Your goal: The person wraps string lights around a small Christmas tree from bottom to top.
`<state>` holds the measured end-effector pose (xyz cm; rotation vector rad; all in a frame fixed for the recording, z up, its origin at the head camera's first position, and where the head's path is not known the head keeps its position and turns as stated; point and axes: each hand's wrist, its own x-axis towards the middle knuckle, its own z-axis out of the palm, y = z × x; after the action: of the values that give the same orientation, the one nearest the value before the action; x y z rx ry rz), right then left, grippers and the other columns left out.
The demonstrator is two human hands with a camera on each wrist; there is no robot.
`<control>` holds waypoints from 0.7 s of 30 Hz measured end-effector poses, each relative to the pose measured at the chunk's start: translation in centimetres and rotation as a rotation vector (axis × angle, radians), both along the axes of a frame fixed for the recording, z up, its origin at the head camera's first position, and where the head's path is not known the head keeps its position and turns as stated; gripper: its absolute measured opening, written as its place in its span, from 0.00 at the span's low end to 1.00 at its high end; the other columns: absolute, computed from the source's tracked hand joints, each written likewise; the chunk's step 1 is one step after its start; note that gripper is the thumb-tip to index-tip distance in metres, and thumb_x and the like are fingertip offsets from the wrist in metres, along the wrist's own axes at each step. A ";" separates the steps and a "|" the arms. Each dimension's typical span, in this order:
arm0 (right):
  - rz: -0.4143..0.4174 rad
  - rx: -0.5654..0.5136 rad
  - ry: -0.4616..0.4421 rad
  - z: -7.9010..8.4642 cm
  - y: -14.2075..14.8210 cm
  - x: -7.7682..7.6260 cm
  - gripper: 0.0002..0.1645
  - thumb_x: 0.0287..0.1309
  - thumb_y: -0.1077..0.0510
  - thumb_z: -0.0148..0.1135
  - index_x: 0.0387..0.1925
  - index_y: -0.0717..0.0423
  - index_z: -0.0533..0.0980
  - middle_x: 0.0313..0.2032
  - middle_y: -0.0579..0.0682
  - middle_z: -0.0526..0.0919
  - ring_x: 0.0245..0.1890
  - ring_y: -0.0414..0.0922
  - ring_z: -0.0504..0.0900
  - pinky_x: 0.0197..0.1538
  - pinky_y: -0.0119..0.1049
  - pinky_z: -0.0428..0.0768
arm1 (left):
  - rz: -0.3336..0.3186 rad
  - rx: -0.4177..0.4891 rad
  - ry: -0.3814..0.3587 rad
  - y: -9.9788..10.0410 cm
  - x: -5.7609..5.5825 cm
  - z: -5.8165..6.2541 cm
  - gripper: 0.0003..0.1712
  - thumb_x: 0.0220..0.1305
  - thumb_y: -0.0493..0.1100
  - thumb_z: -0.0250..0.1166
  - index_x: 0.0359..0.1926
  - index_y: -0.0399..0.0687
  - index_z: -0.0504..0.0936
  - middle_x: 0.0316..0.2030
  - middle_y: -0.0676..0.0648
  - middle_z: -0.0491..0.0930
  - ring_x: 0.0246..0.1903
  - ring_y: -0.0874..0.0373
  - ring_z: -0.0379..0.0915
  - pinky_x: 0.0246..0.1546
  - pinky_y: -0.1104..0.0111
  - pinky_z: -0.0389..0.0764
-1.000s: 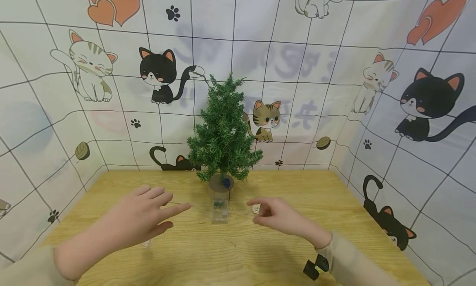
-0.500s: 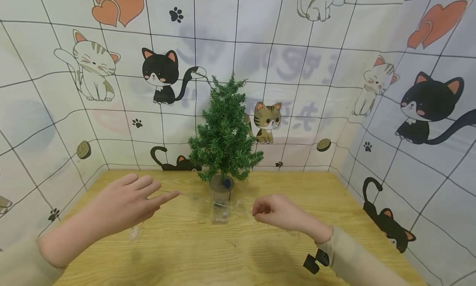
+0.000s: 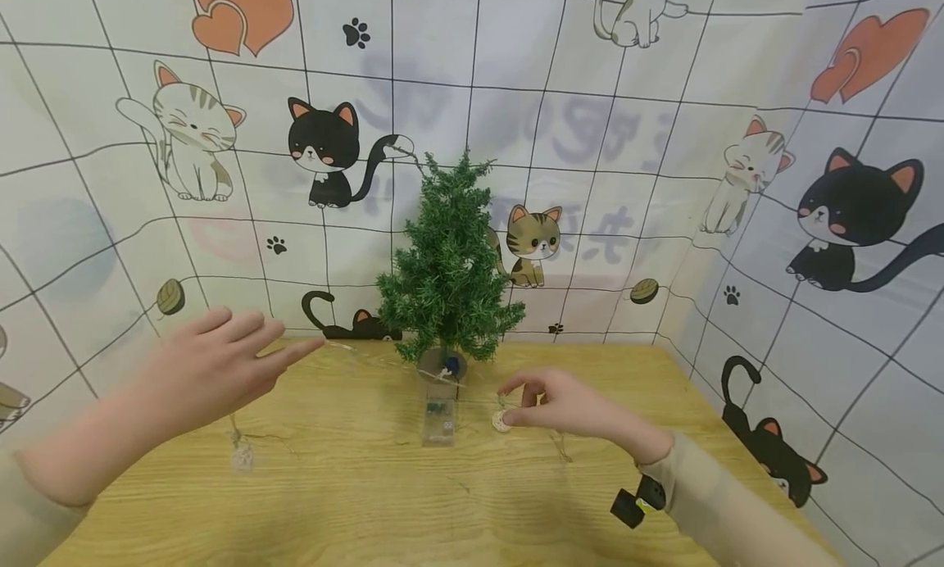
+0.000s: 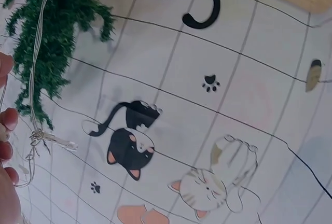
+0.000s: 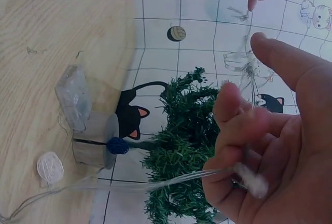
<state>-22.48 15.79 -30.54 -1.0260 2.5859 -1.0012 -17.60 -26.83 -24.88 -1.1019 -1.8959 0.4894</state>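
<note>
My left hand (image 3: 221, 362) is raised at the left of the table, fingers partly curled and index finger pointing right. A thin clear-wired string of lights (image 4: 36, 79) runs past its fingers in the left wrist view. From this hand hangs a whitish wound ball (image 3: 241, 454). The wire stretches rightwards in front of the tree to my right hand (image 3: 564, 403). Curled fingers of the right hand grip several wire strands (image 5: 181, 178), and a whitish end piece (image 5: 252, 181) sits by its palm. Another pale ball (image 3: 501, 420) shows at its fingertips in the head view.
A small green artificial tree (image 3: 450, 264) stands at the back of the wooden table (image 3: 354, 501) in a grey round base (image 5: 96, 143) with a blue ball on it. Before it lies a clear box (image 3: 438, 424). A cat-printed cloth (image 3: 590, 75) encloses the table.
My left hand has moved left and up, drawing the wire out and bringing the hanging ball into sight. The right hand moved slightly, and its fingers spread a little beside the pale ball.
</note>
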 end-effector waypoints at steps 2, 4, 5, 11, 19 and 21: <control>-0.005 0.006 0.007 0.2 0.2 0.0 0.21 0.59 0.50 0.67 0.50 0.57 0.79 0.19 0.42 0.74 0.17 0.37 0.67 0.24 0.32 0.68 | 0.014 0.002 0.020 -0.7 -0.1 0.5 0.31 0.73 0.47 0.32 0.57 0.50 0.80 0.32 0.46 0.72 0.28 0.51 0.61 0.24 0.66 0.57; -0.005 0.007 0.004 0.4 0.4 -0.1 0.16 0.58 0.50 0.68 0.43 0.56 0.81 0.17 0.41 0.72 0.15 0.35 0.63 0.23 0.30 0.66 | 0.024 -0.002 0.034 -1.3 -0.1 0.9 0.31 0.74 0.48 0.32 0.58 0.49 0.80 0.33 0.45 0.72 0.28 0.50 0.60 0.24 0.66 0.57; -0.001 0.007 0.006 0.5 0.4 -0.1 0.12 0.58 0.51 0.68 0.38 0.55 0.82 0.16 0.41 0.72 0.15 0.34 0.63 0.22 0.29 0.65 | 0.027 -0.002 0.040 -1.7 -0.2 1.1 0.31 0.74 0.48 0.31 0.57 0.49 0.80 0.33 0.45 0.72 0.28 0.50 0.61 0.24 0.66 0.57; 0.015 0.041 0.002 1.0 1.1 -0.5 0.18 0.60 0.48 0.66 0.19 0.50 0.75 0.15 0.42 0.73 0.13 0.34 0.60 0.20 0.28 0.62 | 0.042 -0.019 0.066 -3.7 -0.4 2.4 0.30 0.74 0.48 0.32 0.61 0.48 0.76 0.33 0.43 0.68 0.29 0.48 0.58 0.24 0.65 0.55; 0.060 0.166 0.048 1.7 2.4 -1.2 0.20 0.57 0.43 0.67 0.18 0.49 0.77 0.16 0.41 0.76 0.14 0.34 0.67 0.22 0.30 0.68 | 0.008 -0.040 0.123 -5.8 -0.1 5.2 0.29 0.75 0.51 0.32 0.67 0.48 0.67 0.31 0.42 0.64 0.28 0.49 0.55 0.23 0.64 0.53; 0.058 0.178 0.045 1.9 2.8 -1.3 0.19 0.58 0.44 0.66 0.18 0.50 0.77 0.16 0.40 0.74 0.15 0.34 0.67 0.23 0.30 0.69 | -0.010 -0.028 0.137 -6.1 0.0 5.9 0.29 0.75 0.50 0.33 0.71 0.49 0.63 0.30 0.43 0.62 0.27 0.49 0.53 0.22 0.65 0.51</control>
<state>-23.77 18.62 -28.68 -1.0814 2.6078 -0.7266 -17.63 -32.95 -18.97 -1.0687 -1.7683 0.5730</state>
